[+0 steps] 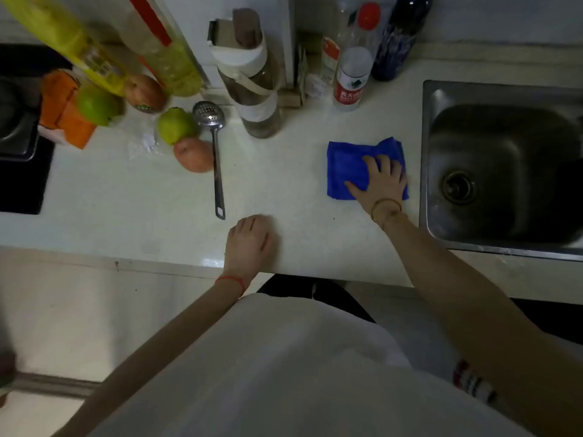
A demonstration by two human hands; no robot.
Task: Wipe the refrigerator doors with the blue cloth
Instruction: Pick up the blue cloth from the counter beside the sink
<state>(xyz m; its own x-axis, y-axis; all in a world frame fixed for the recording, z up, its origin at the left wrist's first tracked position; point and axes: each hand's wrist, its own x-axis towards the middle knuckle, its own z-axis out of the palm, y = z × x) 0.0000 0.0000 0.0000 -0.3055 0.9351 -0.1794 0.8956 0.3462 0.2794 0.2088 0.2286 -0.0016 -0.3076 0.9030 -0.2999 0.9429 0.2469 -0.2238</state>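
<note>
Right hand [380, 181] grip spread flat atop blue cloth [347, 167] on counter [284, 184], beside sink [501, 165].

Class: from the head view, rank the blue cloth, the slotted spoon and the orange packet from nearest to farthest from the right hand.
From the right hand:
1. Blue cloth, directly under it.
2. Slotted spoon, mid-counter to its left.
3. Orange packet, far left by the stove.
</note>
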